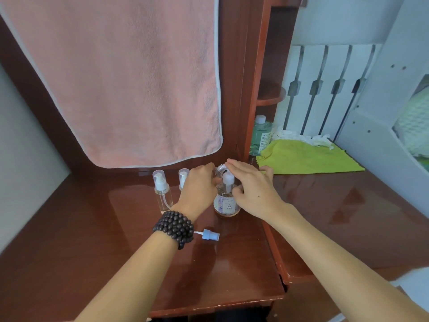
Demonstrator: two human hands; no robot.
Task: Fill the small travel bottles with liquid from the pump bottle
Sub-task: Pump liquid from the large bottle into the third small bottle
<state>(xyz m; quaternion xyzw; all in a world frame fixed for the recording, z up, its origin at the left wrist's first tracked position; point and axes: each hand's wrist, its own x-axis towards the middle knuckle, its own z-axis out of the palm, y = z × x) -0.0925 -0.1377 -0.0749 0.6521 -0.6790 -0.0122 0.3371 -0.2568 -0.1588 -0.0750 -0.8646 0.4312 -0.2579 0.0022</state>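
Observation:
A clear pump bottle with a pale label and a white pump head stands on the brown table. My left hand grips a small open travel bottle, tilted so its silver threaded neck sits by the pump's nozzle. My right hand lies over the pump head, fingers stretched across the top and thumb curled at the bottle's neck. Two more capped travel bottles stand to the left: one in plain sight, the other half hidden behind my left hand. A blue spray cap with its tube lies near my left wrist.
A pink towel hangs behind the bottles. To the right lie a green cloth and white crumpled gloves, beside a green-liquid bottle in a wooden shelf nook. The table's raised edge runs along the right.

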